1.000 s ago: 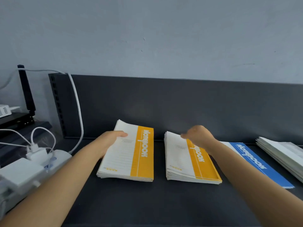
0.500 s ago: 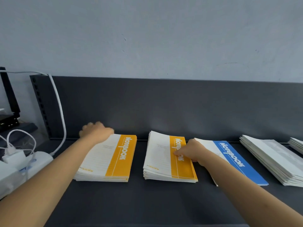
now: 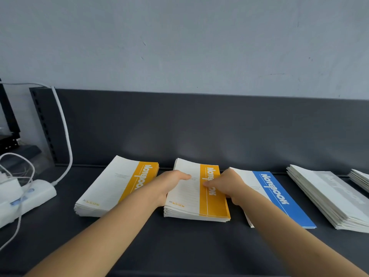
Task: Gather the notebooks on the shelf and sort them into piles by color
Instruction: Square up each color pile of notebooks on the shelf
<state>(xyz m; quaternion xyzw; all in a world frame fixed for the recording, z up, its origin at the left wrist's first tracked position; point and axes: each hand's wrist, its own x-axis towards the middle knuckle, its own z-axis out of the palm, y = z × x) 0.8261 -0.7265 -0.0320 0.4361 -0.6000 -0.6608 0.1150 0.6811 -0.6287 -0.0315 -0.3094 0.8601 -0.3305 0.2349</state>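
Two piles of orange-banded notebooks lie side by side on the dark shelf (image 3: 179, 246): the left orange pile (image 3: 107, 188) and the middle orange pile (image 3: 185, 198). My left hand (image 3: 169, 184) holds the middle pile's left edge with the thumb lying on its cover. My right hand (image 3: 225, 184) holds its right edge, thumb on the orange band. The fingers of both hands are hidden beside the pile. A blue-banded notebook (image 3: 279, 196) lies just to the right, partly under my right wrist. Further right sits a pile of grey-banded notebooks (image 3: 329, 196).
Another pale pile (image 3: 361, 180) shows at the far right edge. A white power strip (image 3: 34, 196) with plugs and a white cable (image 3: 64, 132) sits at the left end. The shelf's dark back panel (image 3: 199, 126) rises behind the piles.
My left hand left the left orange pile and moved right to the middle pile's left edge. My right hand stayed at that pile's right edge.
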